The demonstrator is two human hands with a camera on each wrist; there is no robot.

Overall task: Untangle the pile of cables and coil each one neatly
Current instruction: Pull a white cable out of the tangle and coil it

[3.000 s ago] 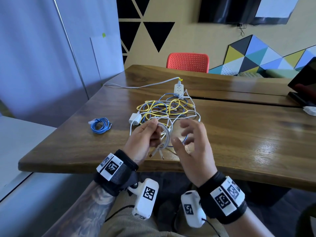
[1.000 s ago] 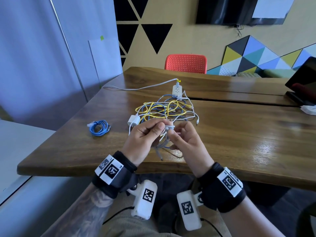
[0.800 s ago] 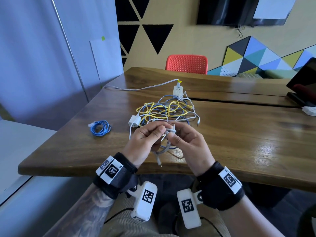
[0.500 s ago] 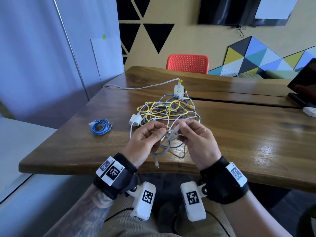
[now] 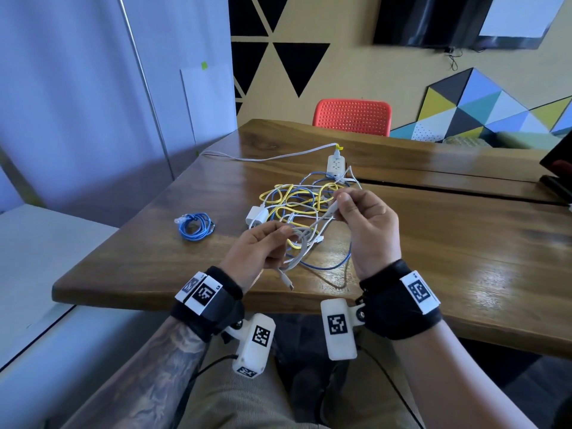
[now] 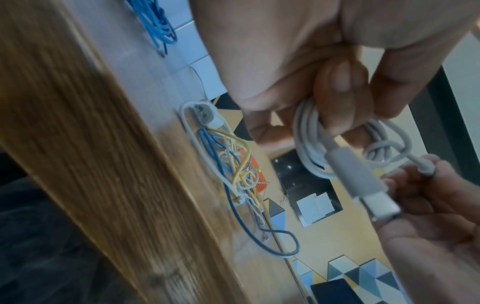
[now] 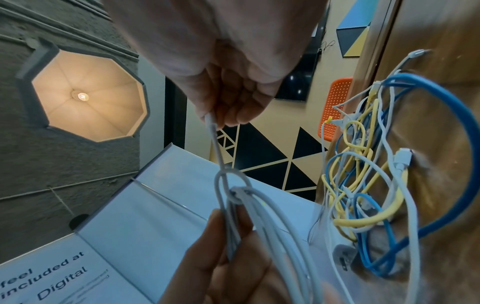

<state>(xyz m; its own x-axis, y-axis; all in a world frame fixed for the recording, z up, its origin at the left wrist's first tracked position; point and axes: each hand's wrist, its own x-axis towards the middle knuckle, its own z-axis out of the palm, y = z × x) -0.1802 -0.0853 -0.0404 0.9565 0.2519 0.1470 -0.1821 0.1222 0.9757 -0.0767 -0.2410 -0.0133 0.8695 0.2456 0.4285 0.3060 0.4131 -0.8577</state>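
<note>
Loosely looped smooth white cable [image 5: 305, 243] bunched in left hand [image 5: 260, 253], right hand [image 5: 370, 224] pinching its end, grainy wooden table [image 5: 433, 243].

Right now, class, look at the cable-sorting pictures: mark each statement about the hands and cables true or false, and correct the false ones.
1. The left hand grips a bundle of white cable. True.
2. The right hand is empty. False: its fingers pinch the white cable's end.
3. A coiled blue cable lies apart from the tangled pile. True.
4. The pile holds only white cables. False: yellow and blue ones too.
5. The power strip lies on the floor. False: on the table.
</note>
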